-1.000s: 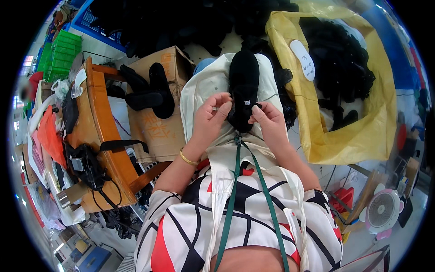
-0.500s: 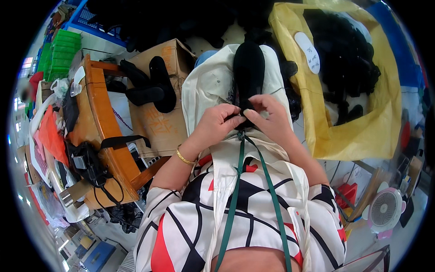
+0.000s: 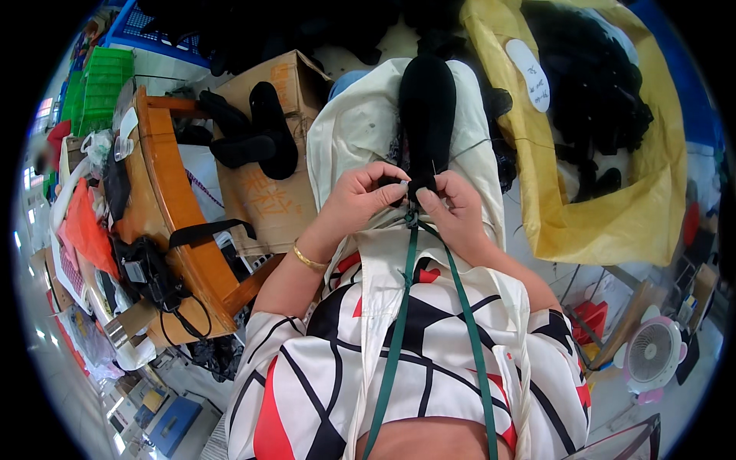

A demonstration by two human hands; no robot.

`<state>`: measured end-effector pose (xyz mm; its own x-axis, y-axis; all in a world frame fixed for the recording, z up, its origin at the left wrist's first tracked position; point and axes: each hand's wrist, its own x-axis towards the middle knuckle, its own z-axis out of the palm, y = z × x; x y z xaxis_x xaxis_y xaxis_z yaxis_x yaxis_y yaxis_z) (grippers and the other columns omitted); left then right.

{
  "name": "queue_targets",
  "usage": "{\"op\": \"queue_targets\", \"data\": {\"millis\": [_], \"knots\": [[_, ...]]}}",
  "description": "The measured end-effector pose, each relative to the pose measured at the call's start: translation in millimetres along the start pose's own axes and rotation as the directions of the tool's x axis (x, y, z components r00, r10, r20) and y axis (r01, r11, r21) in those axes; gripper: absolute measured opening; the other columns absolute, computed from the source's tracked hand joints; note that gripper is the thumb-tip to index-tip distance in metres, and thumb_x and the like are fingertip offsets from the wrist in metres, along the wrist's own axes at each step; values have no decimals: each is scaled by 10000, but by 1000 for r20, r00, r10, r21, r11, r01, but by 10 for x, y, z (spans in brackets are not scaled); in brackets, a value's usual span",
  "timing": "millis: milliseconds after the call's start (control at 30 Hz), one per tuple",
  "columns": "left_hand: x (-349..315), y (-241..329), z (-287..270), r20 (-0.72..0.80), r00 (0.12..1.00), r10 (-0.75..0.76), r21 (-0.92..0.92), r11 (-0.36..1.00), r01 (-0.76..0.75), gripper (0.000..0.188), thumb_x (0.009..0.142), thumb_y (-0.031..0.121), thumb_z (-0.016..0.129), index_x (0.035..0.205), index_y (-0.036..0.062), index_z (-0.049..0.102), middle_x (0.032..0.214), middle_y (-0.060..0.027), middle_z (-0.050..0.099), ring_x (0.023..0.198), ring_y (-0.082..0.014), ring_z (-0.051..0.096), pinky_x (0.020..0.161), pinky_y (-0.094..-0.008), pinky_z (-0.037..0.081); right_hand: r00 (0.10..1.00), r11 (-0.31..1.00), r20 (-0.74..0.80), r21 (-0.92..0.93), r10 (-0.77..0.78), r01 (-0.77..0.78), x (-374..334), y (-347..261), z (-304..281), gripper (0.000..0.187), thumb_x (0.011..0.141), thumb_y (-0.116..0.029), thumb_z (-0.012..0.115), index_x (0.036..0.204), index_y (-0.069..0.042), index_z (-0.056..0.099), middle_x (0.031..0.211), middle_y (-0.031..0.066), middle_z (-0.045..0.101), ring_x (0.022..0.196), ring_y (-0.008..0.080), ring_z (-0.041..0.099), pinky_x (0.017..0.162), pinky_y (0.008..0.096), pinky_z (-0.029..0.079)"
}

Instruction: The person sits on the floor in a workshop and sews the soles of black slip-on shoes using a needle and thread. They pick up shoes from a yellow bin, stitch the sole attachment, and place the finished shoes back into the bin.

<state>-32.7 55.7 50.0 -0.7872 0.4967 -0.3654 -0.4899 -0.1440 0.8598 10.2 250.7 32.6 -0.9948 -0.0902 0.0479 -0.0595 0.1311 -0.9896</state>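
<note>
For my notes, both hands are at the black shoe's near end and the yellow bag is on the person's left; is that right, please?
Not quite: the head view shows the yellow bag on the person's right; the left hand and right hand are at the black shoe's near end.

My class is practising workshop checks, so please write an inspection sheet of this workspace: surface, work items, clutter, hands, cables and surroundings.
Surface: white apron spread over the person's lap.
Job's things: black shoe lying lengthwise on the apron.
Clutter: black footwear on a cardboard box to the left; yellow bag holding black items to the right.
Hands: left hand and right hand both pinch dark material at the shoe's near end.
Cables: black cord looping below a black device at left.
Surroundings: green crates upper left; round fan lower right.
</note>
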Motion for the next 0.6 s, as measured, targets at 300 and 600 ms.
{"op": "queue_targets", "data": {"millis": [300,600], "knots": [[-75,27,-168,78,981,178,522,831,-193,187,857,47,694,1044,49,690,967,-18,639,876,-114,585,786,-245,468,982,980,180,-199,64,-27,144,-282,-466,478,910,-18,553,1373,-14,431,686,68,555,603,174,549,598,282,463],[-98,50,-67,209,893,398,642,634,-432,250,728,8,753,965,79,714,945,-40,642,945,-229,569,844,-324,467,906,947,422,-301,29,110,198,-343,-562,304,848,-83,658,1145,-53,596,705,103,627,641,275,630,589,344,491]]}}
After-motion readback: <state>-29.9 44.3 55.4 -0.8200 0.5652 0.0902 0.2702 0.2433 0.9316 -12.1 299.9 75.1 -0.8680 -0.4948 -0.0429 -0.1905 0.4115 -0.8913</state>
